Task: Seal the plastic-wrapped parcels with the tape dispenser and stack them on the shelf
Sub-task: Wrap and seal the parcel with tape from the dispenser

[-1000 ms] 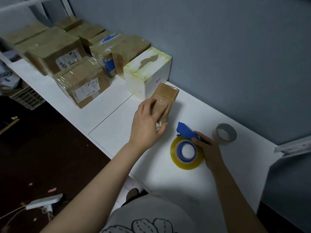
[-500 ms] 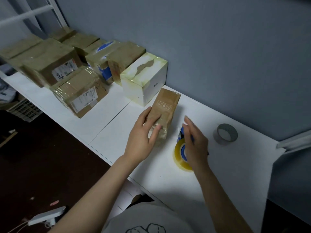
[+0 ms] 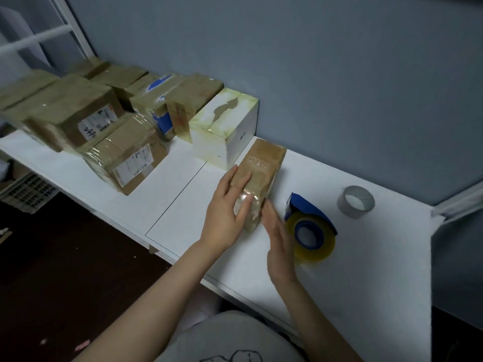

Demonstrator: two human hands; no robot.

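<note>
While on table (image 3: 366,257), parcel (image 3: 261,163) between hands (image 3: 224,212) (image 3: 281,239)

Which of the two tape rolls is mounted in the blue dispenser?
The yellowish roll beside the right hand; the grey roll lies bare, farther right.

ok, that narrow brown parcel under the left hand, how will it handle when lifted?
Probably stiff: the narrow parcel keeps sharp box edges. Likely slippery, since glossy film covers its near end. Lying lengthwise on the white surface, it looks unlikely to tip.
</note>
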